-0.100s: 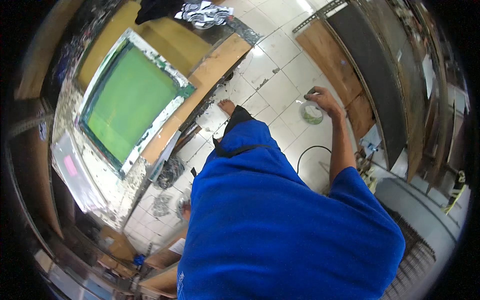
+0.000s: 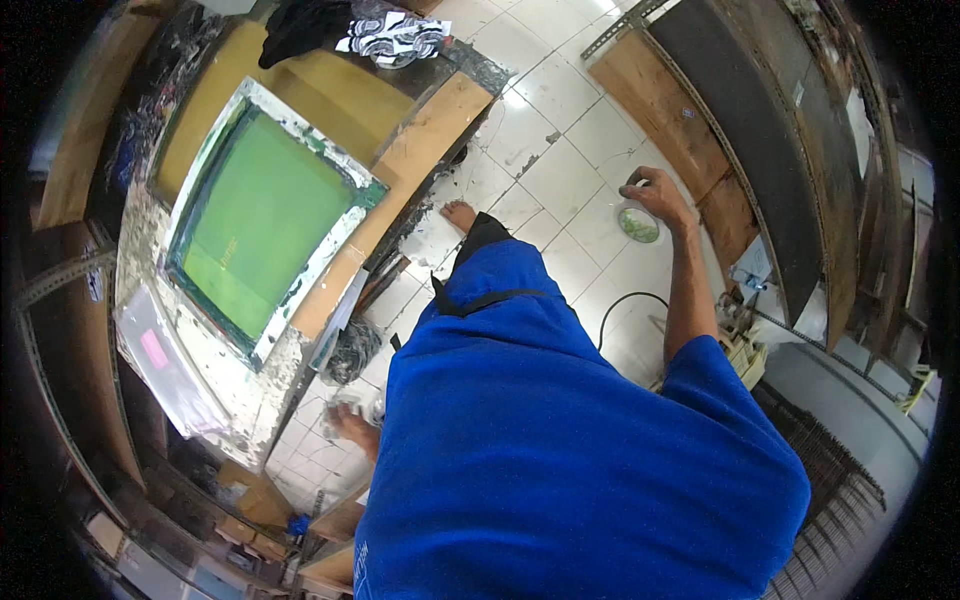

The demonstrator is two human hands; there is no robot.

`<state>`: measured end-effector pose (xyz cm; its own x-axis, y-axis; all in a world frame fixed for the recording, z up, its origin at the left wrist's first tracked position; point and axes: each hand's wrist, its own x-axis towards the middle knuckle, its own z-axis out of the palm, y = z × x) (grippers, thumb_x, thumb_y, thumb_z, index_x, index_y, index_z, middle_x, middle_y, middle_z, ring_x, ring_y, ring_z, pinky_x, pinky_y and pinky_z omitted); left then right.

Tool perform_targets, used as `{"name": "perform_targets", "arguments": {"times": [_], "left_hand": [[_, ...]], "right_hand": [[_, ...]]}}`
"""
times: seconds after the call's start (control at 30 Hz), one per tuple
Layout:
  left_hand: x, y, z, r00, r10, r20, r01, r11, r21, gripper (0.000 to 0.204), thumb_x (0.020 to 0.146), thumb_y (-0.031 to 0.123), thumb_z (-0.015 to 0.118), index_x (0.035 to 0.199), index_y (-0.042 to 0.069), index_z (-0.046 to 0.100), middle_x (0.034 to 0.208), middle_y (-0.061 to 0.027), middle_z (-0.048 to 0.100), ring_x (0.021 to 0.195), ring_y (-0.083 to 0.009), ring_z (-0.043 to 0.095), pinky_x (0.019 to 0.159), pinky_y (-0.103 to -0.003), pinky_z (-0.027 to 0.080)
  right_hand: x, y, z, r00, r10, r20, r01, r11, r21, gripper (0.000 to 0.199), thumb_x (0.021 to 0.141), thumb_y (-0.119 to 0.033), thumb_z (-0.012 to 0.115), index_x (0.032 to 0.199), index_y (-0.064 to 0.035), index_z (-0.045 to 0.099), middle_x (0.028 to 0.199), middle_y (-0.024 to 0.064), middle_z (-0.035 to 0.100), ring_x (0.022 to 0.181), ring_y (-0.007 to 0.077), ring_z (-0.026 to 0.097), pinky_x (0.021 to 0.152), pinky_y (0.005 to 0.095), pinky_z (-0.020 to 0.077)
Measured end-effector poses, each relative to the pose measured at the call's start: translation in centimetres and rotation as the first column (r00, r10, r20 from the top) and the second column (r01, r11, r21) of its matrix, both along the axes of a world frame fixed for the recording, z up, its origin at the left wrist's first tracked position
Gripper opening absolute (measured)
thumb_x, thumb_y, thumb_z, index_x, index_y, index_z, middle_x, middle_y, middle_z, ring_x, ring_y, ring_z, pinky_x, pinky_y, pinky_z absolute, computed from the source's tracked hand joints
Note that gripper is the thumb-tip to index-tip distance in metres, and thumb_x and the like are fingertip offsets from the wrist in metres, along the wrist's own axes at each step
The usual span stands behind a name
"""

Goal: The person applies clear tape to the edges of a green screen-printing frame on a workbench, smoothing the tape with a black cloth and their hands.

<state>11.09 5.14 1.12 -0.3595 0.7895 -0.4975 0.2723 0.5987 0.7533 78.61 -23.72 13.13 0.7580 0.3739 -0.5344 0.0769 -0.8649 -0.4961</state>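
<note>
At the right, my right hand (image 2: pixel 660 197) is closed, with a round, clear-rimmed thing with green inside (image 2: pixel 638 225) hanging from its fingers over the tiled floor. What kind of thing this is, I cannot make out. Low on the left, my left hand (image 2: pixel 355 430) is beside my body, its fingers smeared by motion. Clear crumpled plastic lies close to it, and whether the hand holds any is unclear. On the worktable to the left, a printing screen with green mesh (image 2: pixel 265 215) lies in a paint-spotted white frame.
A stack of clear plastic sheets (image 2: pixel 170 365) with a pink patch lies at the table's near-left corner. Black cloth (image 2: pixel 300 30) and a black-and-white patterned piece (image 2: pixel 395 38) sit at its far end. Shelving with a wooden panel (image 2: pixel 665 115) stands right; a dark cable (image 2: pixel 620 300) crosses the floor.
My left hand has come out further to the left from beside my body. My right hand has shifted slightly right, and the round thing in it has tilted.
</note>
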Motion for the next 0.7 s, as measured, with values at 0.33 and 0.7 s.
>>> {"name": "perform_targets", "arguments": {"times": [0.33, 0.7], "left_hand": [[7.2, 12.2, 0.7, 0.914, -0.084, -0.398, 0.116, 0.991, 0.059, 0.086, 0.089, 0.02, 0.058, 0.157, 0.003, 0.009, 0.161, -0.0255, -0.005, 0.146, -0.0394, 0.017, 0.116, -0.048, 0.028], [6.5, 10.6, -0.5, 0.876, -0.154, -0.458, 0.228, 0.967, 0.111, 0.087, 0.093, 0.043, 0.054, 0.16, 0.009, 0.01, 0.163, -0.0255, -0.008, 0.15, -0.0444, 0.003, 0.118, -0.052, 0.019]], "right_hand": [[2.2, -0.7, -0.6, 1.0, 0.004, 0.027, -0.004, 1.0, 0.001, 0.032, 0.074, -0.027, 0.075, 0.092, -0.0003, 0.071, 0.082, 0.0167, 0.07, 0.078, 0.0259, 0.067, 0.073, 0.0384, 0.0506], [2.2, 21.9, 3.4, 0.912, 0.4, -0.088, -0.326, 0.839, 0.436, 0.021, 0.081, -0.013, 0.074, 0.095, 0.0011, 0.066, 0.09, 0.0132, 0.07, 0.093, 0.0226, 0.068, 0.084, 0.0355, 0.0516]]}}
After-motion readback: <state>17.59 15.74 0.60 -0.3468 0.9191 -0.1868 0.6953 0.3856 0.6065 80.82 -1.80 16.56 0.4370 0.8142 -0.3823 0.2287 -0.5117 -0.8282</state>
